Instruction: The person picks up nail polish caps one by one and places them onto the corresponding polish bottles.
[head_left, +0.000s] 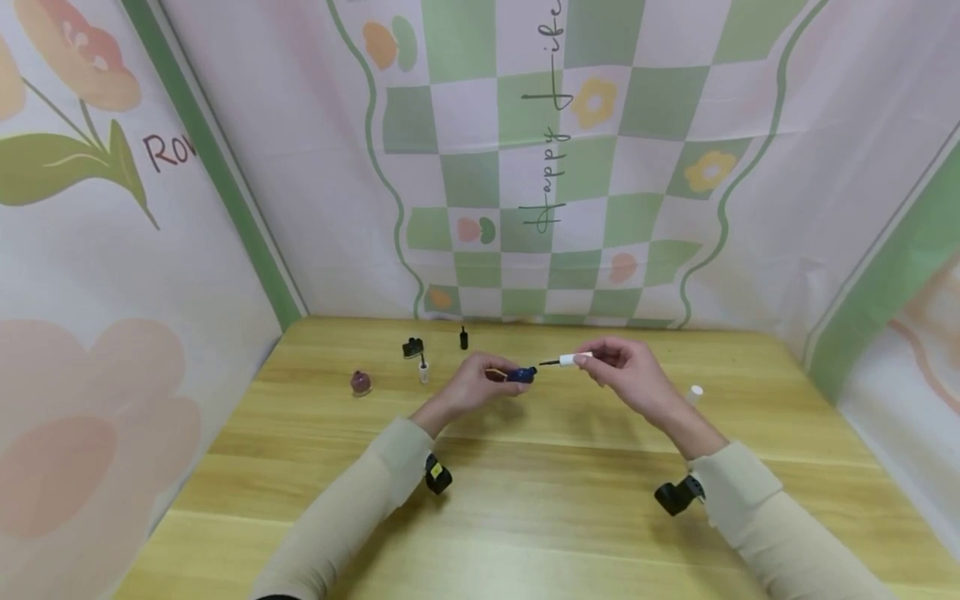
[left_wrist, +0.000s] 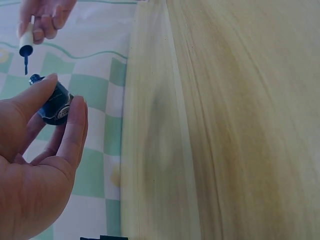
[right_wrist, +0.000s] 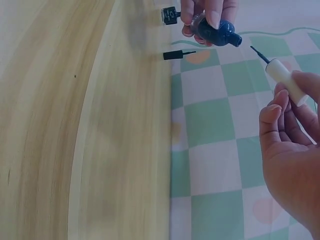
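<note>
In my left hand (head_left: 474, 383) is a small dark blue nail polish bottle (head_left: 521, 376), pinched between thumb and fingers. The bottle is uncapped and tilted, its neck toward the right. My right hand (head_left: 633, 377) pinches a white nail polish cap (right_wrist: 286, 81) whose dark brush (right_wrist: 259, 54) points at the bottle's mouth. A small gap separates the brush tip from the neck. The left wrist view shows the same bottle (left_wrist: 54, 106) held upright-leaning above the table, with blue on the brush (left_wrist: 26, 65).
On the wooden table (head_left: 540, 517) left of the hands stand a mauve polish bottle (head_left: 361, 384), a black bottle (head_left: 412, 348), a white cap with its brush upward (head_left: 423, 372) and a black brush cap (head_left: 463, 339). A white-topped item (head_left: 696, 392) stands beside the right wrist.
</note>
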